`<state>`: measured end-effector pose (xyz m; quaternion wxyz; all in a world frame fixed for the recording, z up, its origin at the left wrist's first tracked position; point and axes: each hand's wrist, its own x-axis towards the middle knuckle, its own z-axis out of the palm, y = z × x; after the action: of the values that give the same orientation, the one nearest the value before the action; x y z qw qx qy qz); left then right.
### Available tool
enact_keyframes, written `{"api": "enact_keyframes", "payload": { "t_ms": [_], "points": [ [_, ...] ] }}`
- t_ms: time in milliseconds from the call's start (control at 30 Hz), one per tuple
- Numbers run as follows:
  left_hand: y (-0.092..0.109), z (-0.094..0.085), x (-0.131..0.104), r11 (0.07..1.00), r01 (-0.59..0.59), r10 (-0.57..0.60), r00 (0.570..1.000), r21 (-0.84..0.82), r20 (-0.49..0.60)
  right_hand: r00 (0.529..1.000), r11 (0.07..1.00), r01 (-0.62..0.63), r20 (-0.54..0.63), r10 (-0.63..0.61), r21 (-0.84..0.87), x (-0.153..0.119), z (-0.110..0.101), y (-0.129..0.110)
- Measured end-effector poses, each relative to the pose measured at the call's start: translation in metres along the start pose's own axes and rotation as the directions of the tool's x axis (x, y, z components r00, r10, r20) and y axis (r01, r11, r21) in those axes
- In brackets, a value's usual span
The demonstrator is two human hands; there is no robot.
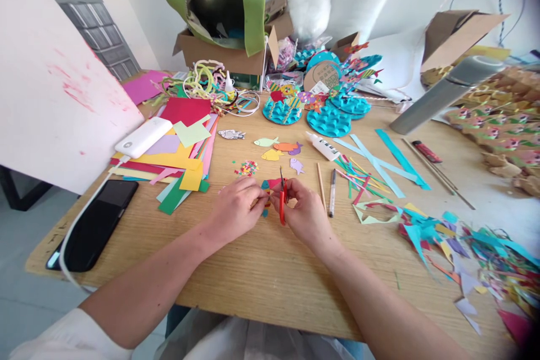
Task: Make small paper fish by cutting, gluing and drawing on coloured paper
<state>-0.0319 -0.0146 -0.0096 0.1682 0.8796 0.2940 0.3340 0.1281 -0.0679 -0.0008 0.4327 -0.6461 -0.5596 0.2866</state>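
My right hand (306, 211) is closed around a pair of red-handled scissors (282, 208), whose blades point up and away from me. My left hand (236, 205) is pinched shut, its fingertips meeting those of the right; whatever lies between them is too small to make out. Just behind the fingers shows a blue and pink paper piece (272, 184), partly hidden. A heap of tiny coloured paper bits (247, 168) lies beyond the left hand. Further off are paper fish: a pale green one (265, 142), a yellow one (272, 154), an orange one (285, 147) and purple ones (296, 166).
A glue bottle (324, 146), a wooden stick (321, 185) and a pen (332, 193) lie right of centre. Paper scraps (459, 247) cover the right side. Coloured sheets (185, 107), a power bank (143, 138) and a phone (95, 225) sit left. A grey flask (447, 95) lies back right.
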Motion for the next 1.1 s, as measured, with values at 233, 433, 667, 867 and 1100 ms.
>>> {"api": "enact_keyframes", "payload": {
  "t_ms": [233, 433, 667, 867, 1100],
  "points": [
    [0.0037, -0.0017, -0.0018, 0.976, -0.110, 0.109, 0.994, 0.186, 0.014, 1.000, 1.000, 0.027, -0.001, -0.027, -0.010, -0.0011, 0.0004, 0.0005],
    [0.0055, -0.0019, -0.0006, 0.959, -0.145, 0.147, 0.989, 0.245, 0.011, 0.999, 0.999, 0.040, -0.003, -0.040, -0.005, -0.0012, 0.0011, -0.0014],
    [0.0048, 0.0000, 0.0000, 0.995, -0.019, 0.020, 1.000, 0.094, -0.015, 1.000, 0.999, 0.025, 0.012, -0.026, 0.037, -0.0018, 0.0009, -0.0035],
    [0.0045, -0.0002, 0.0003, 0.996, 0.092, -0.092, 0.996, -0.014, -0.015, 1.000, 0.991, -0.011, 0.028, 0.007, 0.130, -0.0008, 0.0009, -0.0041],
    [0.0027, -0.0003, 0.0010, 0.990, 0.122, -0.123, 0.992, -0.073, -0.010, 1.000, 0.989, -0.023, 0.023, 0.020, 0.146, -0.0002, 0.0010, -0.0044]
  ]
}}
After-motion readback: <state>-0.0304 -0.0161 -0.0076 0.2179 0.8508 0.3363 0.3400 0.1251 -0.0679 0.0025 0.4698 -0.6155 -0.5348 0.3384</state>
